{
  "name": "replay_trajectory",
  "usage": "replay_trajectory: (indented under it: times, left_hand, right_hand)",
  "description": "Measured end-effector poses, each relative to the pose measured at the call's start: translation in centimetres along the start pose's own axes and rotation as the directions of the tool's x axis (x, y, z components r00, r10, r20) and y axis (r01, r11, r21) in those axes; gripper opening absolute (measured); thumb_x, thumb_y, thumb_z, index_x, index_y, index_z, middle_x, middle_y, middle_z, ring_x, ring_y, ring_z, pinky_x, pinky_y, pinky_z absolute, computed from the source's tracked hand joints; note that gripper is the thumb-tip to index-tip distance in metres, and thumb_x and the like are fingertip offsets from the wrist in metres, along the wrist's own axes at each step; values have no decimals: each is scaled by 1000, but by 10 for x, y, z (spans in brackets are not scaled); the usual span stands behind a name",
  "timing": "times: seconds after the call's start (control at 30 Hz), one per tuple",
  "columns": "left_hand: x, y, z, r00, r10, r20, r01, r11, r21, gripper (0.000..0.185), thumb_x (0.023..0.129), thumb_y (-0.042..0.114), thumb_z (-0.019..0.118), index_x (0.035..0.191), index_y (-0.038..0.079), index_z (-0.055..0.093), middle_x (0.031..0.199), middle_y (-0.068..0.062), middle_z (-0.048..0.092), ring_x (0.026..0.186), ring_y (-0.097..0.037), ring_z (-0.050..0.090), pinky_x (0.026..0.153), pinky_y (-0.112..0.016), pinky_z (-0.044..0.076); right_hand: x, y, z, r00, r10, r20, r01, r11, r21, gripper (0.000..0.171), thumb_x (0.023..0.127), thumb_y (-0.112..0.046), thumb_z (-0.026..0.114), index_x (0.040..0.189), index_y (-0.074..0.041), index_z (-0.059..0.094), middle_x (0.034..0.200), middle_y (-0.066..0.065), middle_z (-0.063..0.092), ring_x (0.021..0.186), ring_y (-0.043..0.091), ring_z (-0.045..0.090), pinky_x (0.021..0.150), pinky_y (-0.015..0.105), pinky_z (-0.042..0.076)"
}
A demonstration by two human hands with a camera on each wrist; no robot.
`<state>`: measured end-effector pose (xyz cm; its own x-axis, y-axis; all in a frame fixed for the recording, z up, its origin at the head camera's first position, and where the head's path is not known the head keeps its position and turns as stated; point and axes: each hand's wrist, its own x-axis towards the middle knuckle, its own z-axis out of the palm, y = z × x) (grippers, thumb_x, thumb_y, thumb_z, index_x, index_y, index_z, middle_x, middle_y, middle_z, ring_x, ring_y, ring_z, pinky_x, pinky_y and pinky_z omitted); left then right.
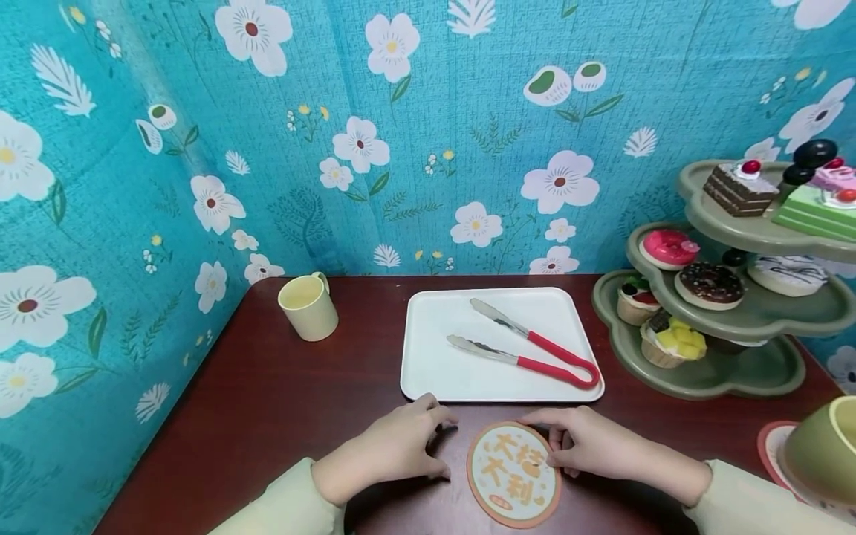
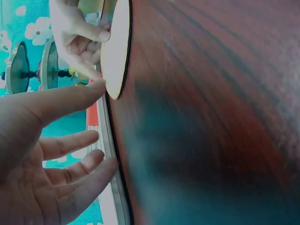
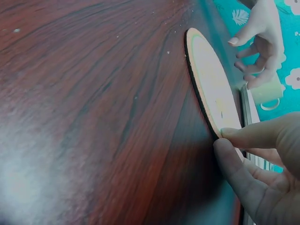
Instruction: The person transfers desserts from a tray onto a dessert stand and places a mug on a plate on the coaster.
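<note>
A round coaster (image 1: 513, 475) with an orange rim and orange characters lies on the dark wooden table. My right hand (image 1: 588, 446) pinches its right edge, the thumb and a finger meeting at the rim in the right wrist view; the index finger reaches along the coaster's far edge. To the left of the coaster, my left hand (image 1: 394, 446) holds nothing, its fingers spread and loosely bent, apart from the coaster. The left wrist view shows the coaster (image 2: 116, 51) edge-on beyond the left fingertips. Just beyond both hands lies a white tray (image 1: 435, 371).
Red-handled tongs (image 1: 535, 349) lie on the tray. A cream mug (image 1: 310, 308) stands at back left. A tiered green stand (image 1: 702, 379) with cakes, donuts and cupcakes fills the right side. An olive cup (image 1: 819, 453) sits on another coaster (image 1: 772, 446) at front right.
</note>
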<state>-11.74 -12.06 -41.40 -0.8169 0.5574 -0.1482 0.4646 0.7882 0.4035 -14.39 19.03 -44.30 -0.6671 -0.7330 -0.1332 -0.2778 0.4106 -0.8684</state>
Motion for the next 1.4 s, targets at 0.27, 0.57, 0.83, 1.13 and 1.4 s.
replay_trajectory:
  times: [0.27, 0.57, 0.83, 1.13, 1.4]
  left_hand:
    - [1, -8, -5, 992, 82, -99, -87, 995, -51, 39, 84, 20, 84, 120, 13, 69, 97, 4, 58, 77, -2, 55, 67, -19, 47]
    - [2, -13, -8, 972, 161, -169, -177, 981, -83, 29, 94, 15, 75, 122, 13, 70, 113, 3, 66, 101, -15, 65, 86, -28, 54]
    - [0, -17, -13, 963, 176, -204, -204, 971, -123, 29, 94, 12, 74, 122, 10, 69, 115, 1, 68, 102, -13, 65, 91, -29, 54]
    - [-2, -27, -20, 941, 195, -276, -236, 964, -124, 31, 93, 10, 75, 124, 10, 69, 113, -3, 69, 100, -17, 63, 88, -30, 54]
    - [-4, -37, -23, 923, 207, -326, -251, 963, -102, 29, 93, 8, 75, 122, 10, 70, 112, -4, 69, 99, -17, 64, 86, -32, 56]
  right_hand:
    - [-12, 7, -8, 998, 63, -8, -63, 998, 21, 49, 90, 0, 74, 137, -1, 62, 68, -5, 55, 53, 11, 59, 51, 28, 52]
    - [-28, 26, -25, 995, 101, 5, -100, 994, -37, 46, 91, -5, 75, 136, -10, 67, 65, -10, 52, 52, 8, 58, 49, 26, 50]
    - [-42, 34, -35, 996, 94, -6, -94, 994, -56, 46, 90, 4, 68, 135, -7, 67, 68, -8, 54, 55, 8, 58, 50, 27, 51]
    - [-56, 39, -51, 993, 118, 14, -117, 993, -32, 47, 90, 6, 64, 136, -3, 65, 70, -6, 55, 57, 8, 56, 50, 26, 50]
    - [-67, 43, -62, 986, 165, -5, -165, 986, -13, 44, 91, 5, 63, 135, 3, 64, 69, -6, 53, 58, 8, 55, 51, 25, 50]
